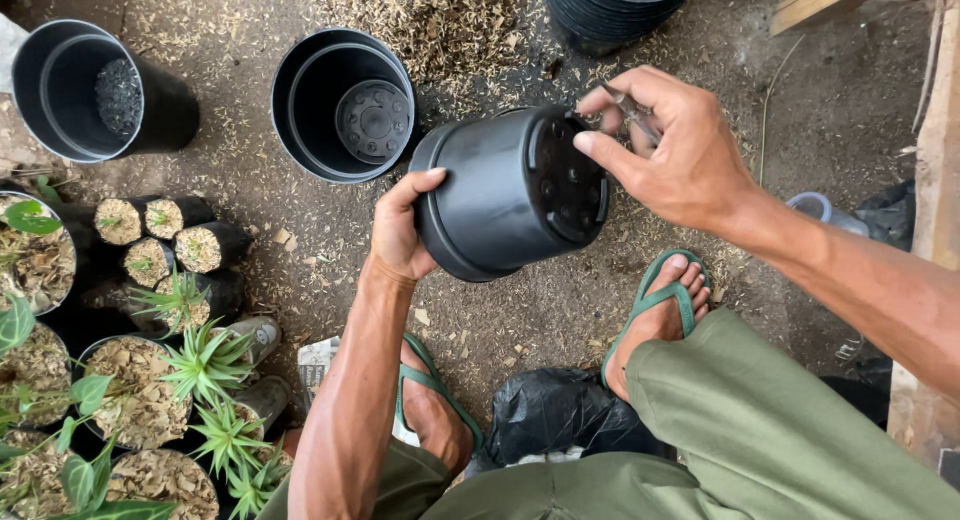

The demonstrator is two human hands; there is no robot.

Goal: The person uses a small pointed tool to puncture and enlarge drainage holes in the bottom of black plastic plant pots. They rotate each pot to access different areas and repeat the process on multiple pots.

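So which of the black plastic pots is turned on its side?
The black pot held between the left hand and right hand; its holed base faces right, while the two others stand upright on the ground.

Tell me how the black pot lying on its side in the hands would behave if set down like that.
The pot is round, so it would probably roll. It looks empty and thin-walled, so likely light. The left hand holds its rim alone, which suggests little weight.

Held pot [500, 195]: black plastic, its base dotted with dark drain holes; two empty pots on the ground [345, 105] [90, 90]: black; sandals [655, 300]: green; trousers [760, 430]: olive green; bag [550, 410]: glossy black; seedling leaves [205, 365]: bright green over tan husk filling; ground [240, 180]: grey-brown, flecked with pale husks.
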